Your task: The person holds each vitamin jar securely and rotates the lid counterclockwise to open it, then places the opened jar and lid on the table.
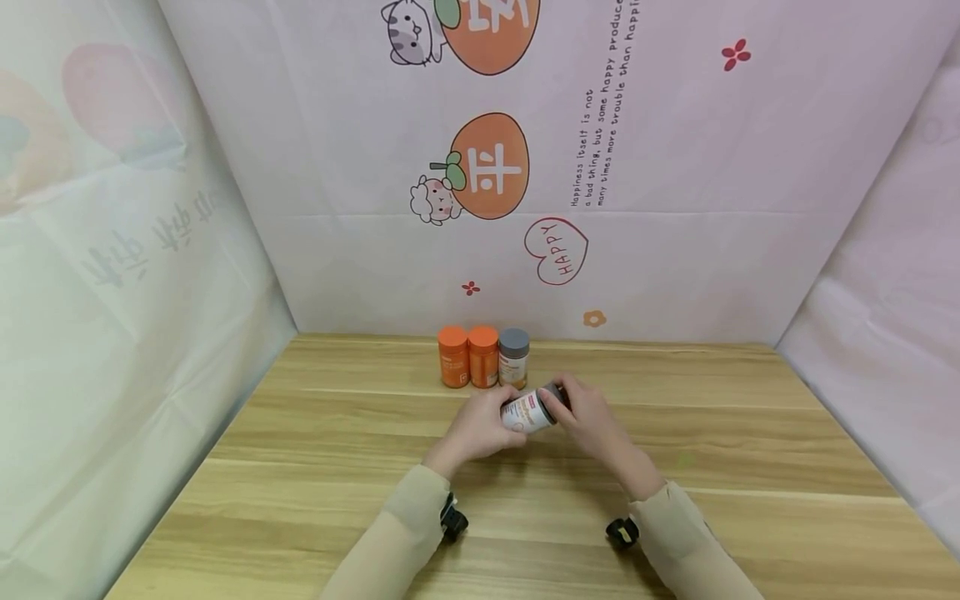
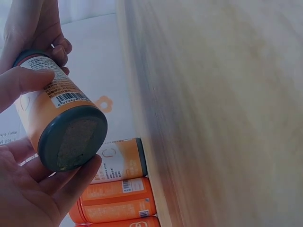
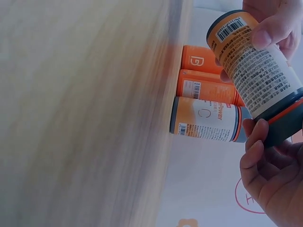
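Observation:
A white and orange supplement bottle with a grey lid is held tilted above the table between both hands. My left hand grips its body; the left wrist view shows the thumb across the label and the dark base facing the camera. My right hand holds the grey lid with curled fingers at the upper right end. An orange-red ring shows at the lid's edge in the right wrist view. Whether the lid is loose I cannot tell.
Behind the hands, two orange bottles and a grey-lidded bottle stand upright in a row near the back edge of the wooden table. A printed white cloth hangs behind, with more cloth at both sides.

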A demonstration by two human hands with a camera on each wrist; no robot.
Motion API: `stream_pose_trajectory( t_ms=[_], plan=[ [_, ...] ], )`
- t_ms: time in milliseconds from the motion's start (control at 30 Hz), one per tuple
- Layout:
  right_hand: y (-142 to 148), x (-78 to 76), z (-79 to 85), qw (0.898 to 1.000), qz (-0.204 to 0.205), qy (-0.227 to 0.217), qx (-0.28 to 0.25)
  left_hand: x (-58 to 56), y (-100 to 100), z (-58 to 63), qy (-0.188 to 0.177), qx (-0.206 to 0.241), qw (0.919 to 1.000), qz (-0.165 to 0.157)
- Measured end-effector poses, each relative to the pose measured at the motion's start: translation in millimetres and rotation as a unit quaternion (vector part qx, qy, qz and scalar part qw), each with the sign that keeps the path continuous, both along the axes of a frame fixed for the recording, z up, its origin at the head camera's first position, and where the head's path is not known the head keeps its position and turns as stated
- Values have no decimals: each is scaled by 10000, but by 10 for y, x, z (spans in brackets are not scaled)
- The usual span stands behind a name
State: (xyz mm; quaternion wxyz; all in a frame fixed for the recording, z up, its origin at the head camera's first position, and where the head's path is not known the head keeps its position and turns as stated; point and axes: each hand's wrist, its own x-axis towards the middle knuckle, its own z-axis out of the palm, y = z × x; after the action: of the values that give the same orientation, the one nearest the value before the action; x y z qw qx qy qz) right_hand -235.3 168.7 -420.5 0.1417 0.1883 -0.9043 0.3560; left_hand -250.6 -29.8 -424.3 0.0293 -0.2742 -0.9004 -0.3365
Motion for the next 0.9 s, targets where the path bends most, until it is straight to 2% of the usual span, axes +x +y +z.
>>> stream_pose_trajectory(
  t_ms=[200, 400, 733, 900],
  plan=[
    [-13, 36, 40, 9990, 14, -433, -134, 31, -3, 8, 86, -114, 9999, -51],
    [-30, 53, 64, 9978, -104, -624, -207, 50, -1, 7, 148, -240, 9996, -51],
    [-82, 55, 40, 9980, -323, -466, -284, 78, 9, 27, 46, -329, 9994, -4],
    [-97, 73, 56, 9977, -393, -465, -286, 108, 17, 32, 167, -381, 9991, -23]
  ],
)
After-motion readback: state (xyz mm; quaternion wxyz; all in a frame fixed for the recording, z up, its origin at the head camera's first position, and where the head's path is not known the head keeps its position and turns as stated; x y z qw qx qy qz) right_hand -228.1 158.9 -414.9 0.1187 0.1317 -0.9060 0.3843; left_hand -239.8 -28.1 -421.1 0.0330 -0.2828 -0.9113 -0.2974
